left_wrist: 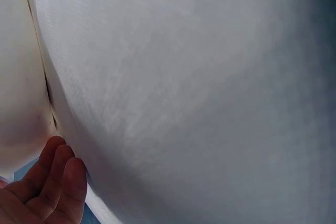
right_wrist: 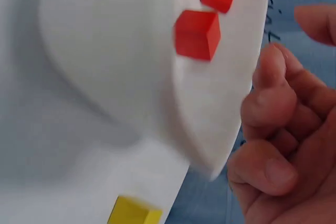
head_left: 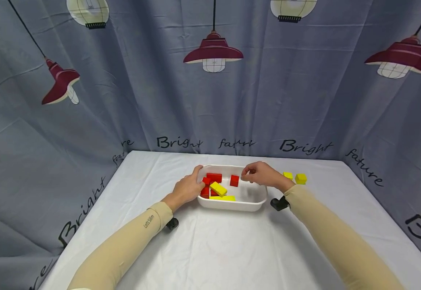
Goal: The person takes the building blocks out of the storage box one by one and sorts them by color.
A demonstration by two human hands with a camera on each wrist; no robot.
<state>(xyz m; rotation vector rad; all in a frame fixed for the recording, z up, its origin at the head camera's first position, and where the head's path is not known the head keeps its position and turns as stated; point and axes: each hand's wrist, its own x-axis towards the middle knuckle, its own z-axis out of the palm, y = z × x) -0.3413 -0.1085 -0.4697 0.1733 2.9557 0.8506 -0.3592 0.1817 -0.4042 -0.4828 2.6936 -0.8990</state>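
Observation:
My left hand (head_left: 186, 189) grips the left end of a white plastic tub (head_left: 232, 206). In the left wrist view, its bent fingers (left_wrist: 73, 182) lie by the tub's outer side. Over the right part of the tub is my right hand (head_left: 263, 175), fingers loosely curled and thumb apart, holding nothing. A red cube (head_left: 234, 180) is just left of its fingertips; the right wrist view shows this cube (right_wrist: 197, 35) against the tub. Several red blocks (head_left: 214, 177) lie in the tub's left part, with a yellow block (head_left: 218, 189) tilted over them and a long yellow one (head_left: 226, 198) in front.
Two yellow cubes (head_left: 300, 179) sit on the white tablecloth (head_left: 232, 249), right of the tub and beyond my right wrist. Black wrist cameras (head_left: 279, 204) hang below both forearms. A grey-blue curtain (head_left: 210, 104) with printed lamps surrounds the table's back and sides.

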